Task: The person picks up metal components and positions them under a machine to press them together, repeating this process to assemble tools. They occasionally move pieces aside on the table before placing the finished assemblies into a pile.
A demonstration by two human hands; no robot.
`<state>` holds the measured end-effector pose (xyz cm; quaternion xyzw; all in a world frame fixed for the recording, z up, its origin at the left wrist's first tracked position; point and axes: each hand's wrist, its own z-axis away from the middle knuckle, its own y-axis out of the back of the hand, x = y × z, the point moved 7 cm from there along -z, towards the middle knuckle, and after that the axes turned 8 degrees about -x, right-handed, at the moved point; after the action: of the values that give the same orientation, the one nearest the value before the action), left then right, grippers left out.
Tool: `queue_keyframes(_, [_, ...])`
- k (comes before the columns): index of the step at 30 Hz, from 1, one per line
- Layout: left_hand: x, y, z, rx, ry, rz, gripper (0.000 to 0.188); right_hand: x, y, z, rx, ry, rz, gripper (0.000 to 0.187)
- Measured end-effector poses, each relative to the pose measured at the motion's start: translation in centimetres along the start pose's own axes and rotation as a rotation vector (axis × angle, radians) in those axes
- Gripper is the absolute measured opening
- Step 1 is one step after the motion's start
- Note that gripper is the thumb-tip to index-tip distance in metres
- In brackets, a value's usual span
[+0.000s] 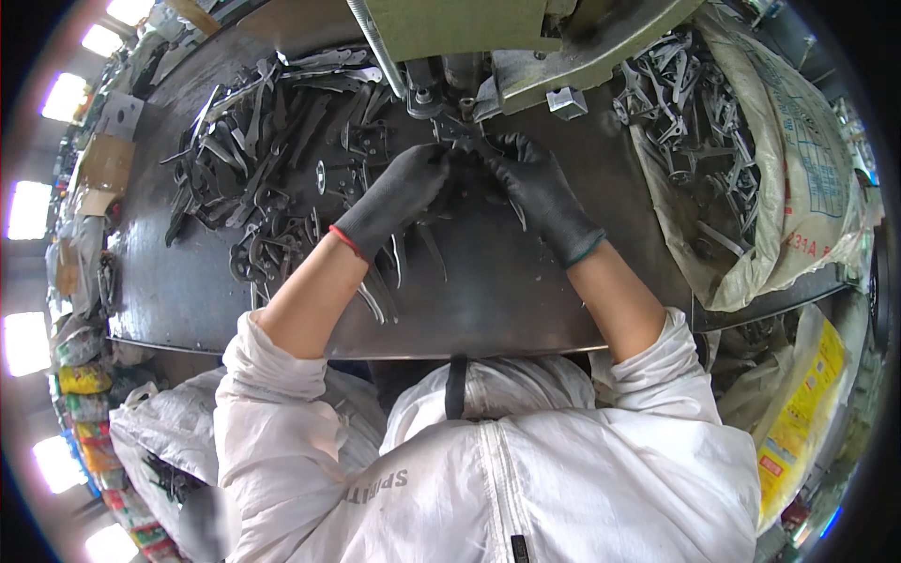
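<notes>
Both hands wear dark grey knitted work gloves and meet under the tool end of a green machine. My left hand is closed, its fingertips pinching one side of a dark metal part. From the other side my right hand grips the same part, fingers bent around it. The gloves cover much of the part, so its full shape is hidden. A thin metal arm sticks out beneath my right hand. Next to my left wrist lie several assembled metal pieces with curved handles.
A heap of flat dark metal levers spreads over the left of the steel table. At the right, an open woven sack holds many metal parts. Cardboard boxes stand at the far left. A small bright metal block is by the machine.
</notes>
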<state>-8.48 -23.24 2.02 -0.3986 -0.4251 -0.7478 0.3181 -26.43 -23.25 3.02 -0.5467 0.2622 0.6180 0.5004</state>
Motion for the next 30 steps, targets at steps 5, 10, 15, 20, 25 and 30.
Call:
queue_keyframes(5, [4.6, 10.7, 0.8, 0.441, -0.182, -0.779, 0.031, 1.0, 1.9, 0.0, 0.022, -0.037, -0.036, 0.023])
queue_keyframes(10, [-7.6, 22.0, -0.9, 0.409, 0.369, -1.187, 0.050, 0.7, 0.3, -0.3, 0.028, -0.079, -0.004, 0.025])
queue_keyframes(15, [-5.9, 20.1, -3.0, 0.413, 0.304, -1.071, 0.057, -1.4, 0.6, 1.4, 0.071, -0.031, 0.123, 0.023])
queue_keyframes(20, [-9.7, 23.8, -4.1, 0.356, 0.277, -1.086, 0.048, 0.6, 0.2, 1.3, -0.051, -0.084, -0.059, 0.019])
queue_keyframes(25, [-10.6, 22.6, -4.9, 0.324, 0.343, -1.200, 0.041, 2.2, 1.2, 0.9, -0.021, -0.098, -0.039, 0.018])
queue_keyframes(30, [-4.4, 22.0, 0.0, 0.425, 0.457, -1.241, 0.043, 1.7, 1.0, 1.6, 0.014, -0.061, 0.014, 0.019])
